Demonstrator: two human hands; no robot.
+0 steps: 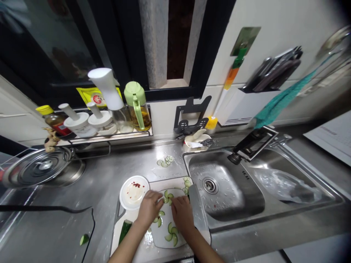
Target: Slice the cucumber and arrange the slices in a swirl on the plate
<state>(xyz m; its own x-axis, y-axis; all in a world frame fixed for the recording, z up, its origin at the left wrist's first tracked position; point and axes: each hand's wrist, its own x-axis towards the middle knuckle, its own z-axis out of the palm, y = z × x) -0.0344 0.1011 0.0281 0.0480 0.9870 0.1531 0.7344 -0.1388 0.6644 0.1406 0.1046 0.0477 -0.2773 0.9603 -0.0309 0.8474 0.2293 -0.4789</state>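
Green-edged slices (172, 233) lie on the plate (161, 228) in three curved clusters: one at the far edge, one at the left, one at the near right. Your left hand (150, 207) is at the left of the far cluster, fingers bent toward it. Your right hand (182, 212) is at the right of the same cluster, fingertips down at its edge. You cannot tell whether either grip is closed on a slice.

The plate rests on the board (117, 227). Thin rounds (187, 182) lie at the board's far right corner, beside a broad grey blade (196, 201). The cucumber (125, 231) lies on the near left part, partly beside your left forearm. The white dish (131, 195), holding small red pieces, sits at the far left corner.

On the steel worktop (104, 190), locate more rounds (165, 161) beyond the board and a cucumber end (84, 239) well to its left. The sink (229, 199) is to the right; the lidded pot (68, 174) is at the far left.
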